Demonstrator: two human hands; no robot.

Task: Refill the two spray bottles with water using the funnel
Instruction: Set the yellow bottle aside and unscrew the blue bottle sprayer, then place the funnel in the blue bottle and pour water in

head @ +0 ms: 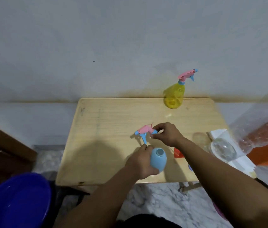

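1. At the lower left corner sits a dark blue basin on the floor, beside a brown wooden panel along the left edge.
2. A light wooden table stands against a pale wall, over a marbled floor.
3. The left hand is wrapped round the blue spray bottle, holding it near the table's front edge, tilted a little, its neck open and uncapped.
4. Just beyond that bottle, the pink and blue spray head is off the bottle and pinched at its collar end by the curled fingers of the right hand (its trigger points down toward the left hand).
5. An orange-red object, probably the funnel, lies on the table partly hidden under the right forearm; its shape cannot be made out.
6. At the far edge of the table the yellow spray bottle stands upright with its pink and blue head still on, well apart from both hands.
7. Further right, a clear plastic bottle lies on white paper at the table's right side.
8. At the right edge a large clear bottle with a blue cap leans over an orange surface.
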